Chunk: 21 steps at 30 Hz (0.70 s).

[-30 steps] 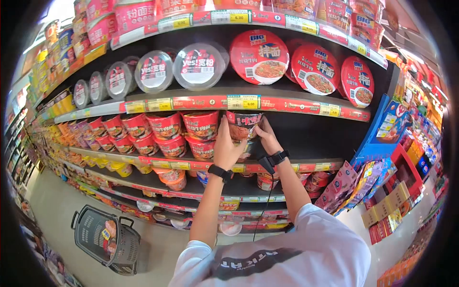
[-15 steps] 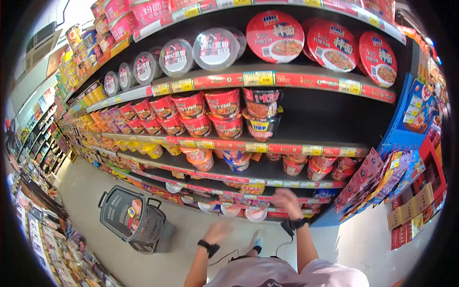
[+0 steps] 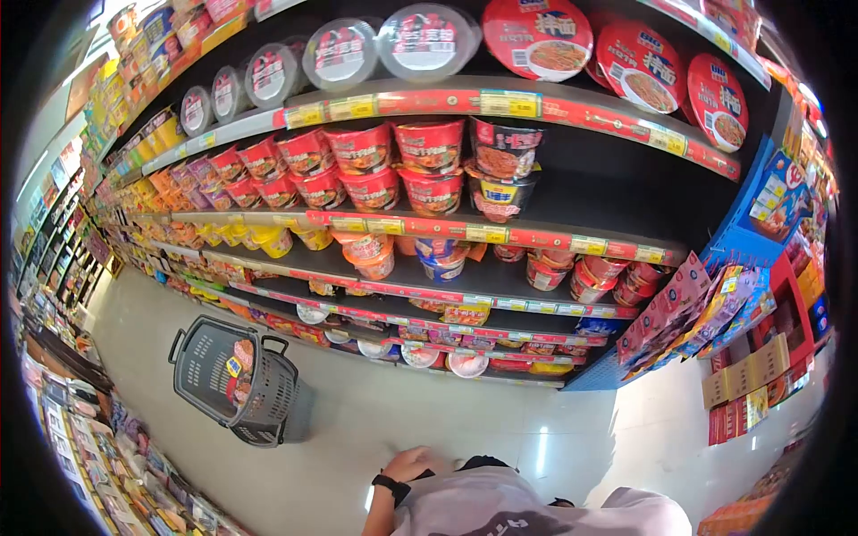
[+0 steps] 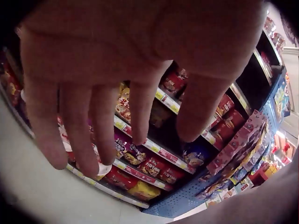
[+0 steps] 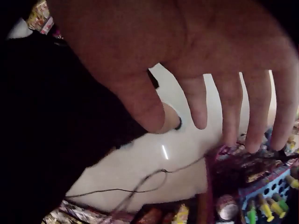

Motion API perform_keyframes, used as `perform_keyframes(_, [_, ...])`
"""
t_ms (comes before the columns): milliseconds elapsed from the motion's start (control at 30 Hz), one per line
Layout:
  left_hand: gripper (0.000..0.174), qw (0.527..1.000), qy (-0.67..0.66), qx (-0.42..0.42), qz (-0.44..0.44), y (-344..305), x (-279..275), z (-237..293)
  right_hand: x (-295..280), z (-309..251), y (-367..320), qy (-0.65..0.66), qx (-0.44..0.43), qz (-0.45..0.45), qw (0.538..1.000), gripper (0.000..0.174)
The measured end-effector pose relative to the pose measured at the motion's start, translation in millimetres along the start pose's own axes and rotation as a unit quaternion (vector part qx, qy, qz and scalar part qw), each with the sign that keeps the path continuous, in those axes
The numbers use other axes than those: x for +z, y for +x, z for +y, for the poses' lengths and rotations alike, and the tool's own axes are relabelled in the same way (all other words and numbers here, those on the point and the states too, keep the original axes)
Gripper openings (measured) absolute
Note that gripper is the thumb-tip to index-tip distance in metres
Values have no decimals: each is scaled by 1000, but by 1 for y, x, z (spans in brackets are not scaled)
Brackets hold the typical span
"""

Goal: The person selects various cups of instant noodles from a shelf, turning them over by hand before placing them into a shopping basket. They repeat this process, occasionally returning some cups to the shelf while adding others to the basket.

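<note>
My left hand [image 3: 413, 463] hangs low by my shirt in the head view, a black band on its wrist. The left wrist view shows its fingers [image 4: 74, 126] spread loosely, with nothing held. My right hand [image 5: 205, 60] is out of the head view; in the right wrist view its fingers are extended and it holds nothing. On the shelf, a black instant noodle cup [image 3: 508, 150] sits stacked on another noodle cup [image 3: 500, 195] with a yellow label. Red noodle cups [image 3: 429, 147] stand in two layers to their left.
A grey shopping basket [image 3: 210, 371] with a few packs inside stands on the floor at left. Large round noodle bowls [image 3: 536, 40] line the shelf above. Snack bags [image 3: 688, 313] hang on the blue shelf end [image 3: 594, 368] at right. A thin cable [image 5: 140, 189] trails below the right hand.
Both hands have let go of the black noodle cup, which now stands on the stack, and have dropped from the shelf to my sides. The head view has shifted.
</note>
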<state>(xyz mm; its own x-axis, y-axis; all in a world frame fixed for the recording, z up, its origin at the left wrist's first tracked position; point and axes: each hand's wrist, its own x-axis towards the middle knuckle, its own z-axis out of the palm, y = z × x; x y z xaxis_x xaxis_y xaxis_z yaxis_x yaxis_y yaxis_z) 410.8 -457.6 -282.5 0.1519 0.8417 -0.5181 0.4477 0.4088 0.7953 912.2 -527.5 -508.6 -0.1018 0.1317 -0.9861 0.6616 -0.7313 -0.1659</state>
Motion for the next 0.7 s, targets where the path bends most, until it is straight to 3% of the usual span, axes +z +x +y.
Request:
perform_keyframes(33, [51, 999, 20, 27, -4, 2, -5, -2, 4, -11, -1, -11, -14, -1, 1000, 44])
perform_keyframes(133, [51, 999, 36, -6, 17, -10, -37, -7, 15, -61, 13, -70, -73, -14, 995, 46])
perform_keyframes(200, [51, 998, 17, 9, 62, -28, -63, -30, 18, -109, 41, -162, -162, -48, 972, 48])
perform_keyframes(267, [50, 992, 61, 31, 109, -45, -95, -69, 18, -172, 88, -371, -354, -104, 852, 49])
perform_keyframes(300, [49, 987, 68, 12, 146, -63, -113, -82, 28, -231, 97, -657, -335, -33, 675, 55])
perform_keyframes(333, [49, 981, 77, -6, 178, -81, -132, -95, 28, -262, 114, -571, -335, -56, 748, 54])
perform_keyframes(367, [48, 976, 85, -25, 200, -102, -144, -111, 44, -291, 112, -368, -243, -21, 897, 49])
perform_keyframes(400, [49, 970, 57, -44, 232, -124, -154, -132, 63, -333, 96, 33, -56, -117, 991, 36])
perform_keyframes(433, [50, 963, 34, -61, 261, -144, -169, -157, 81, -378, 102, -19, -78, -146, 986, 29])
perform_keyframes(467, [50, 954, 14, -73, 289, -162, -185, -178, 142, -424, 40, -134, -147, 32, 980, 28])
perform_keyframes(500, [50, 944, 0, -114, 308, -182, -195, -198, 167, -461, 32, -168, -115, 7, 979, 29])
perform_keyframes(567, [50, 920, -21, -195, 339, -220, -208, -231, 237, -515, -16, -243, -155, 24, 957, 35])
perform_keyframes(700, [51, 902, -52, -226, 365, -267, -226, -278, 352, -559, -40, -204, -210, -54, 955, 39])
